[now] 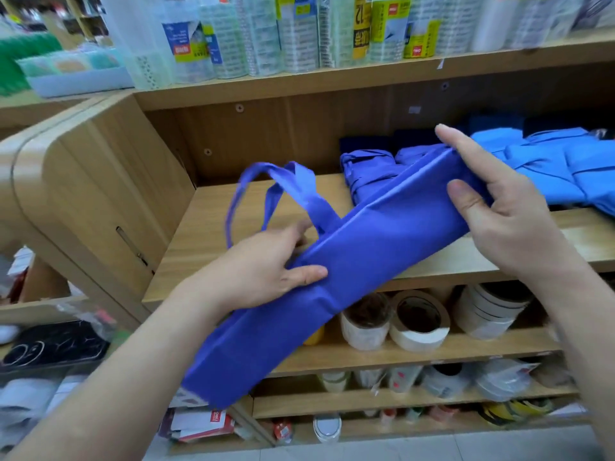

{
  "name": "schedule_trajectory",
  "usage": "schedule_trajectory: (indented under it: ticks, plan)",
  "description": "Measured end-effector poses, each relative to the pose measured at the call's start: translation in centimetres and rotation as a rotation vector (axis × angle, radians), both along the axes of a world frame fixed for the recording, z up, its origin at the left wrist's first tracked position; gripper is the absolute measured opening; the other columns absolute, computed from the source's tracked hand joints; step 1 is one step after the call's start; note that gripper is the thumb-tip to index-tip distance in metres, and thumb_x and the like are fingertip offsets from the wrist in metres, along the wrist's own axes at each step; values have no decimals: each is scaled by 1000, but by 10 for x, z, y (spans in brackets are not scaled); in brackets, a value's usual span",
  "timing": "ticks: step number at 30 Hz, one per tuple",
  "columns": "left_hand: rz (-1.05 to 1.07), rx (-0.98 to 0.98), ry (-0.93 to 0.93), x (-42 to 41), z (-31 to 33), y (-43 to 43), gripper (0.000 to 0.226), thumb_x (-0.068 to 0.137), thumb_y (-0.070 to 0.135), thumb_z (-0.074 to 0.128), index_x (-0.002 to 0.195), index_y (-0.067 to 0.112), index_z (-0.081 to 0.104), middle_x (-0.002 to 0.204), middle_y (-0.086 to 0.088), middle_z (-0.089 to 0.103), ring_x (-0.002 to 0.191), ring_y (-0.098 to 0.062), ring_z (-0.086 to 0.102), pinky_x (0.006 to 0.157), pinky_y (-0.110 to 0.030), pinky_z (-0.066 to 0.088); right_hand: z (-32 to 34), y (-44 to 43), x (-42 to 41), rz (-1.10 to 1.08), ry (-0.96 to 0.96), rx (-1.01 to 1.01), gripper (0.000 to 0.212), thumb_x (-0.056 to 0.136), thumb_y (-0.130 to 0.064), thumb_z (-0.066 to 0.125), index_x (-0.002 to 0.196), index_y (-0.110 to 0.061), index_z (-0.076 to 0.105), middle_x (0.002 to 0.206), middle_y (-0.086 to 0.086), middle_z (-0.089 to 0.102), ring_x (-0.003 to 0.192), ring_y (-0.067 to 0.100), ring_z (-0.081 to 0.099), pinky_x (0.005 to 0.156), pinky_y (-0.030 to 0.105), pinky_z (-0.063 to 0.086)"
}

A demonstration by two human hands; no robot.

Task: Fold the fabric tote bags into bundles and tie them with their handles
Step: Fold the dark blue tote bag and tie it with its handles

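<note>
A purple-blue fabric tote bag (366, 254), folded lengthwise into a long strip, stretches diagonally in the air in front of a wooden shelf (213, 227). My left hand (263, 271) grips the strip near its handle end, thumb on top. The two handles (266, 191) loop up and left, blurred. My right hand (499, 207) holds the strip's upper right end, thumb on the front, index finger stretched over the top. The strip's lower end hangs down past the shelf edge. A tied purple bundle (366, 171) lies on the shelf behind.
Light blue folded bags (545, 168) and dark blue ones (366, 141) lie on the same shelf at the right. Tape rolls (419, 321) fill the shelf below. Packaged tape stands on the top shelf (299, 34). The shelf's left side panel (109, 194) curves outward.
</note>
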State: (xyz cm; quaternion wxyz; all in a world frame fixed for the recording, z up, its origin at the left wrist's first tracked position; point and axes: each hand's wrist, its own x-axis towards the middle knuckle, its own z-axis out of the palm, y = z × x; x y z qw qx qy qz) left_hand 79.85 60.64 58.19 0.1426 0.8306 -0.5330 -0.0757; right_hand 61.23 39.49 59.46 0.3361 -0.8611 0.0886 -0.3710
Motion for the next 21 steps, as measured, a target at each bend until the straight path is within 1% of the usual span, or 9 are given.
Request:
schedule_trajectory:
  ticks: [2, 4, 7, 9, 11, 13, 16, 19, 21]
  plan:
    - [39, -140, 81, -7, -5, 0, 19, 90, 38, 66, 93, 31, 49, 79, 12, 58, 79, -14, 56, 68, -29, 36, 8, 2, 8, -22, -50, 7, 51, 98, -1, 52, 141, -27, 44, 108, -22, 54, 99, -16, 52, 87, 5, 40]
    - [74, -271, 113, -11, -13, 5, 20, 91, 30, 65, 76, 23, 55, 62, 8, 52, 64, -11, 50, 63, -34, 36, 13, 3, 21, -75, -172, 191, 49, 94, -13, 62, 140, -24, 50, 93, -10, 57, 87, -1, 57, 79, 22, 51]
    - [152, -457, 267, -15, -16, 13, 15, 93, 28, 60, 82, 17, 63, 74, 4, 65, 73, -12, 59, 67, -32, 43, 18, 13, 40, -53, -263, 563, 64, 89, -31, 69, 145, -28, 39, 107, 4, 62, 97, 14, 66, 85, 39, 57]
    - [246, -594, 339, -20, -16, 15, 10, 96, 17, 59, 86, 15, 62, 81, 7, 67, 74, -3, 59, 67, -22, 44, 14, 32, 54, 79, -164, 713, 74, 93, -24, 66, 152, -34, 22, 114, 4, 61, 96, 13, 69, 82, 42, 60]
    - [298, -633, 375, -27, -16, 16, 8, 97, 15, 56, 91, 15, 61, 88, 10, 68, 78, 0, 60, 69, -17, 44, 4, 58, 71, 175, -87, 683, 82, 92, -8, 65, 152, -36, 17, 119, 1, 62, 96, 9, 68, 81, 41, 60]
    - [318, -536, 347, -28, -19, 21, 7, 98, 18, 53, 99, 14, 59, 96, 9, 67, 89, -8, 61, 72, -22, 43, -8, 72, 91, 164, -82, 561, 83, 87, 0, 64, 150, -33, 22, 130, 3, 61, 104, 9, 66, 87, 40, 58]
    - [291, -302, -38, -26, -20, 42, 17, 96, 15, 53, 111, 20, 59, 98, 6, 63, 93, -22, 61, 70, -33, 44, -11, 71, 113, 113, -76, 520, 80, 85, 7, 58, 147, -33, 28, 118, 8, 67, 83, 8, 64, 72, 27, 50]
    - [270, -274, -537, -31, -9, 70, 25, 78, 7, 58, 97, 18, 69, 92, 3, 67, 83, -27, 66, 51, -40, 53, -10, 66, 130, 109, -67, 521, 80, 85, 6, 58, 148, -33, 28, 123, 5, 65, 96, 12, 65, 80, 29, 52]
    - [148, -354, -701, -32, -3, 83, 25, 73, 3, 61, 91, 15, 72, 95, 3, 71, 86, -24, 68, 55, -39, 54, -9, 64, 141, 112, -44, 520, 81, 86, 5, 60, 149, -33, 26, 120, 3, 66, 100, 14, 66, 86, 34, 55]
